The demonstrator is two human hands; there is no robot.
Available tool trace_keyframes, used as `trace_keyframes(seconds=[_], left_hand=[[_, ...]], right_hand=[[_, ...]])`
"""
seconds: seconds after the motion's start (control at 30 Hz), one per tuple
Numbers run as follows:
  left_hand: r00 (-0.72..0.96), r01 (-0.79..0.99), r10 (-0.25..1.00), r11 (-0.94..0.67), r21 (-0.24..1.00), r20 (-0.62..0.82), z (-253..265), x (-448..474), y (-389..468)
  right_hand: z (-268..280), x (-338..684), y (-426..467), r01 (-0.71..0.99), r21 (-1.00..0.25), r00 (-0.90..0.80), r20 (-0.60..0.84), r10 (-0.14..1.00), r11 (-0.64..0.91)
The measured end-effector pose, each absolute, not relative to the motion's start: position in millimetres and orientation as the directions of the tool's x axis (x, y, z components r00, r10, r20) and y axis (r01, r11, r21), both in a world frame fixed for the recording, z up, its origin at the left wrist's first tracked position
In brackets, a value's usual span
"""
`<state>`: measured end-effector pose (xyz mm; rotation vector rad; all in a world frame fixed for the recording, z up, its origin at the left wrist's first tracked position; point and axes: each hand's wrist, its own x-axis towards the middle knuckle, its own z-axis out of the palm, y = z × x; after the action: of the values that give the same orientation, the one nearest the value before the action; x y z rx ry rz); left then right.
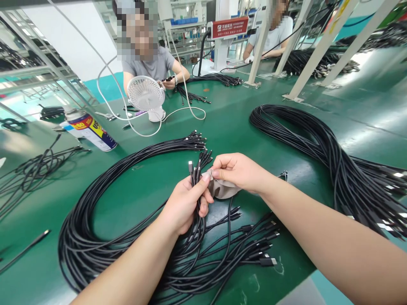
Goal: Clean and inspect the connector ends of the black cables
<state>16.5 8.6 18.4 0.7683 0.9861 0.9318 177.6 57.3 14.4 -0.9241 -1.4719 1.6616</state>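
Note:
My left hand (190, 199) is closed around several black cables, their connector ends (195, 171) sticking up past the thumb. Beside it, my right hand (237, 171) pinches a greyish-beige cloth (224, 189), which hangs below the fingers and reaches the left thumb. Whether the cloth touches a connector is hidden by the fingers. A large looped bundle of black cables (79, 216) curves across the table on the left, with connector ends near both hands. Loose cable ends (267, 262) fan out beneath my hands.
Another cable bundle (295, 127) lies at the right. On the green table (229, 127) stand a spray can (92, 129) and a white fan (146, 95). Tangled cables (34, 173) lie at far left. Two people sit across, near white posts (321, 51).

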Motion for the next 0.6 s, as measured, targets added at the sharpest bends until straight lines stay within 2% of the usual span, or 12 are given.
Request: trace_keyframes(seconds=[0.13, 0.3, 0.47, 0.6], left_hand=[[0.275, -0.284, 0.881, 0.457, 0.843, -0.385, 17, 15, 9], [0.29, -0.284, 0.866, 0.485, 0.827, -0.408, 17, 15, 10], [0.255, -0.327, 0.881, 0.466, 0.822, -0.398, 14, 15, 15], [0.302, -0.336, 0.891, 0.432, 0.837, -0.339, 7, 11, 18]], right_hand=[[23, 178, 52, 0.123, -0.983, -0.452, 0.065, 0.89, 0.135], [24, 179, 49, 0.357, -0.872, -0.441, 0.159, 0.883, 0.335], [13, 178, 51, 0.431, -0.794, -0.435, 0.232, 0.87, 0.428], [34, 176, 52, 0.447, -0.743, -0.423, 0.315, 0.85, 0.498]])
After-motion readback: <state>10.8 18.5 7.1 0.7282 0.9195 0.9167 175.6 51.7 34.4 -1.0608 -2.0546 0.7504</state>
